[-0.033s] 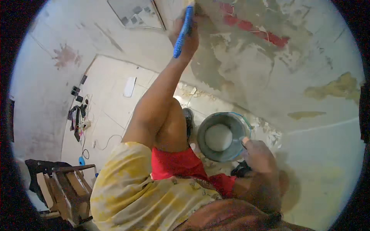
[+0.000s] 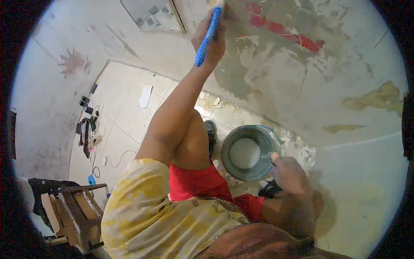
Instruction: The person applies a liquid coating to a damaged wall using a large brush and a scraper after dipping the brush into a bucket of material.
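My left hand (image 2: 217,51) is raised high against the patchy wall (image 2: 302,86) and grips a blue-handled tool (image 2: 206,41); the tool's working end is at the wall, cut off at the top edge. My right hand (image 2: 289,175) holds the rim of a grey bucket (image 2: 228,166) at hip height. The bucket holds a white liquid (image 2: 244,153). I see a yellow shirt and red shorts below, and one dark shoe (image 2: 210,129) far down.
The wall has peeled grey areas and a red streak (image 2: 297,39). Far below lies a tiled floor (image 2: 125,108) with a white sheet (image 2: 145,96), cables and small dark items (image 2: 88,129), and rubble along the wall. A wooden frame (image 2: 73,207) stands lower left.
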`<state>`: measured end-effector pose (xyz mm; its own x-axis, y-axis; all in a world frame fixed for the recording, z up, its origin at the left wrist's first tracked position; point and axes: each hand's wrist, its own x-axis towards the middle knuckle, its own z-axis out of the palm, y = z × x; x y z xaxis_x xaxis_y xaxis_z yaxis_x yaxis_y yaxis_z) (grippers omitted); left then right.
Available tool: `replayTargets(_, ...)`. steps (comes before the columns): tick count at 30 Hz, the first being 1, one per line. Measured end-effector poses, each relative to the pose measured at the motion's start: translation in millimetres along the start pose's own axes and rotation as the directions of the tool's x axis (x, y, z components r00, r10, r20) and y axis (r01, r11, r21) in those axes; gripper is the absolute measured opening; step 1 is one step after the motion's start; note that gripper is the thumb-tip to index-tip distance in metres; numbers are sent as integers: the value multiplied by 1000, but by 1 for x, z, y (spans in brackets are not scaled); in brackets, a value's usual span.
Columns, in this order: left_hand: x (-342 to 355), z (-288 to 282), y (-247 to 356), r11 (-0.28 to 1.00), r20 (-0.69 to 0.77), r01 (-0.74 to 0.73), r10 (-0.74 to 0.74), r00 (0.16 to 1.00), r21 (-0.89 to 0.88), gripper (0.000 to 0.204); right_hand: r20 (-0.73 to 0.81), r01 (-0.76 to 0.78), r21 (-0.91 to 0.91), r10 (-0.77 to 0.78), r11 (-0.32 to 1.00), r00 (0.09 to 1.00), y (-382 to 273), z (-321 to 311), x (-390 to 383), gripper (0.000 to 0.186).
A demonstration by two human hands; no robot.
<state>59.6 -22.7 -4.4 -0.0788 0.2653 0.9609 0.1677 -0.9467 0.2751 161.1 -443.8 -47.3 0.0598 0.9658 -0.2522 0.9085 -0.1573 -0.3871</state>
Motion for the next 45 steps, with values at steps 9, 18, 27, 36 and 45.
replayTargets(9,-8,-75,-62,904,273,383,-326,905,-190,43,125,-65,54,58,996,990,-1,-8,7,41)
replayTargets(18,-18,-87,-91,967,21,213,-218,976,143,42,15,-26,10,25,1000,1000,2,-7,-3,30)
replayTargets(27,-41,-41,-32,988,212,150,-153,965,28,35,28,75,89,-78,993,997,-4,-11,7,28)
replayTargets(36,-52,-59,11,979,633,201,-135,762,-34,65,4,78,51,-78,996,997,0,4,8,46)
replayTargets(45,-72,-73,-69,994,509,87,-41,860,-68,54,-142,134,61,-125,989,982,4,1,2,44)
